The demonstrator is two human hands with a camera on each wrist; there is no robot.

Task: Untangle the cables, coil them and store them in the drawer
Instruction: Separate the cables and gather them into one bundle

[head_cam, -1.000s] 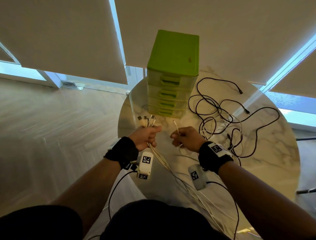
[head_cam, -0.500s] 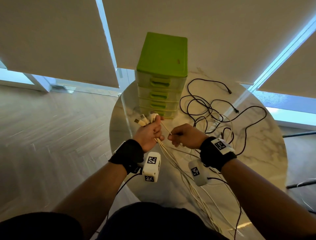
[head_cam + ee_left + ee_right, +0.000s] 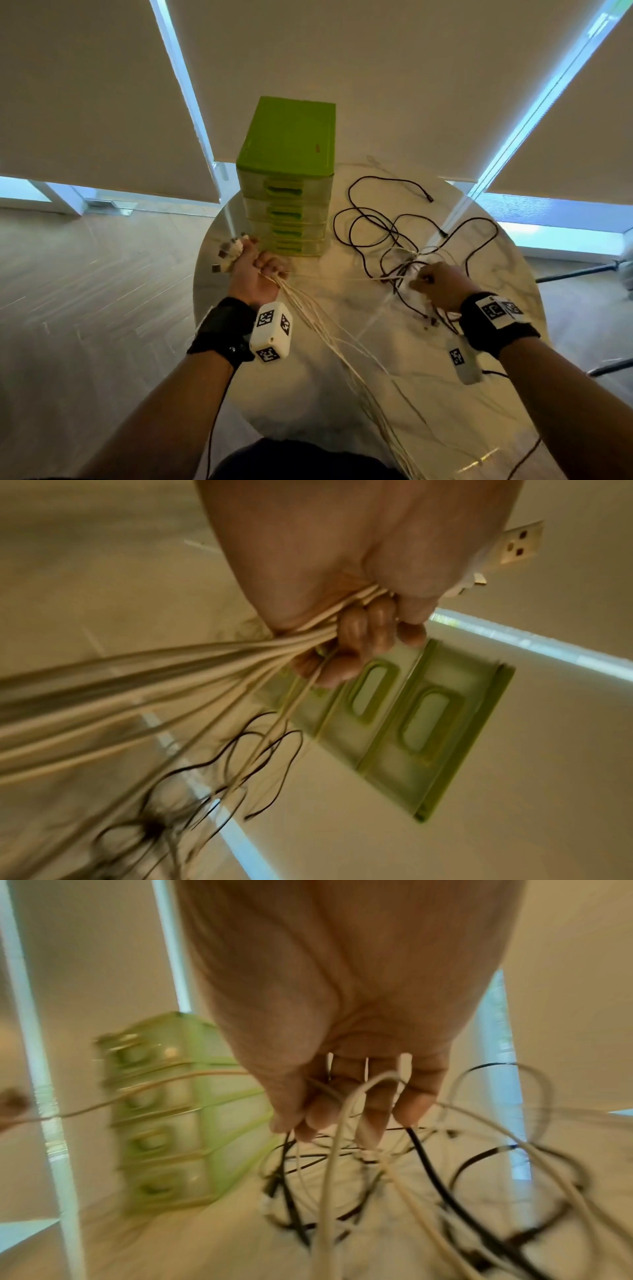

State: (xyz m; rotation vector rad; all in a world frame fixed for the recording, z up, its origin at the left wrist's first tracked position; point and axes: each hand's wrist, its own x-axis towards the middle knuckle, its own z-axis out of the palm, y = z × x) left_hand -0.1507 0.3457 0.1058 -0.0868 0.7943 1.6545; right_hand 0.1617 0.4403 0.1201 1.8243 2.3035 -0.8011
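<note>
Head view looks steeply down from above the round tabletop (image 3: 342, 394), both forearms reaching up from the frame's bottom. Left wrist view sits tight against the left hand (image 3: 359, 574), facing along the fingers. Right wrist view hugs the right hand (image 3: 342, 1001). All three catch the green drawer unit (image 3: 287, 178) and the black cables (image 3: 387, 233).

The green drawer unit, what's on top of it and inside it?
Nothing rests on the green drawer unit; its lid is bare. All visible drawers are shut, with translucent fronts too cloudy to show contents.
</note>
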